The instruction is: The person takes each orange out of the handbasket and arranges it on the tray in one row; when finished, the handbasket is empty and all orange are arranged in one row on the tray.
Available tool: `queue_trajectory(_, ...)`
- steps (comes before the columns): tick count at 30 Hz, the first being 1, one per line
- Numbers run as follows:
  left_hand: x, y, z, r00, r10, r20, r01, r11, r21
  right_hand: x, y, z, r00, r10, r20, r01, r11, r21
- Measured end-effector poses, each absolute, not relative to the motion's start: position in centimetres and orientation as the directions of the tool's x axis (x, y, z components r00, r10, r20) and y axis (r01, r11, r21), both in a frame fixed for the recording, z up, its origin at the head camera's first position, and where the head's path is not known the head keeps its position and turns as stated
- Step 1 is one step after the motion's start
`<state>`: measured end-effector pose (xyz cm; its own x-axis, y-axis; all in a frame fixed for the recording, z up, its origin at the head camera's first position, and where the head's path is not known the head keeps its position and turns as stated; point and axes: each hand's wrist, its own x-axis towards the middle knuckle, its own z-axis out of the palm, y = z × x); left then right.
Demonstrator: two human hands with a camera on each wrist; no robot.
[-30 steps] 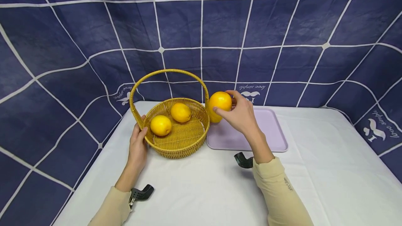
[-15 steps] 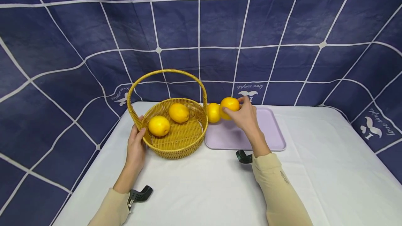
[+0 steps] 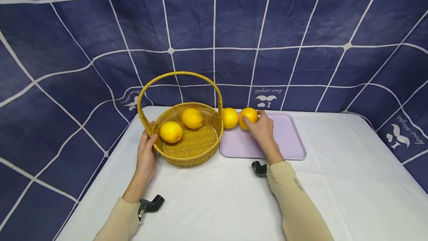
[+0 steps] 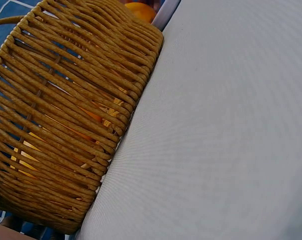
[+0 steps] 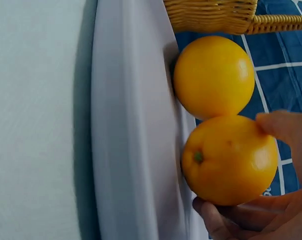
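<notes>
My right hand [image 3: 262, 128] holds an orange [image 5: 230, 160] down at the back left of the lilac tray [image 3: 287, 137], its thumb on one side and fingers on the other. Against that fruit sits a second orange [image 5: 214, 77], closest to the basket. At the left side of the woven basket [image 3: 187, 162], my left hand [image 3: 146, 155] grips the rim near the base of the tall handle, thumb on the inner side. Inside the basket lie two more oranges, a front one [image 3: 171, 132] and a back one [image 3: 192, 118]. The left wrist view shows mostly the basket's wall [image 4: 66, 110].
A white cloth [image 3: 207, 203] covers the table under everything. Behind and at both sides hangs a blue curtain [image 3: 237, 21] with white grid lines. The basket handle [image 3: 180, 73] arches high beside the tray's left end.
My right hand has carried the orange from beside the basket handle rightward and down onto the tray, uncovering the other orange there. My left hand stays at the basket.
</notes>
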<state>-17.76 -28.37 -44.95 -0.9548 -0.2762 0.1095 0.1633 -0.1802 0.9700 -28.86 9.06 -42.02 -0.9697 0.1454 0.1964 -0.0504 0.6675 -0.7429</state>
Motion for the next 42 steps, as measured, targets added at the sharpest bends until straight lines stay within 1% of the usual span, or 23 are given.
queue_trajectory(10, -17.7, -28.3, -44.9, -0.952, -0.285, 0.108, 0.164, -0.179, 0.970, -29.2, 9.0, -42.7, -0.973, 0.137, 0.183, -0.046, 0.666, -0.744)
queue_trajectory(24, -17.6, -28.2, -44.7, -0.953, -0.278, 0.119, 0.171, -0.171, 0.970, -29.2, 9.0, -42.1, -0.961, 0.121, 0.249, -0.106, 0.670, -0.735)
queue_trajectory(29, -17.5, -28.2, -44.8, -0.952, -0.282, 0.121, 0.173, -0.167, 0.971, -28.8, 8.8, -41.3, -0.951, 0.109, 0.291, -0.144, 0.677, -0.722)
queue_trajectory(38, -17.6, -28.3, -44.9, -0.952, -0.278, 0.126, 0.176, -0.164, 0.971, -27.5, 7.9, -38.7, -0.940, 0.056, 0.337, -0.222, 0.650, -0.727)
queue_trajectory(42, -17.6, -28.4, -45.0, -0.954, -0.271, 0.130, 0.177, -0.155, 0.972, -26.9, 7.4, -37.6, -0.943, 0.023, 0.332, -0.248, 0.616, -0.748)
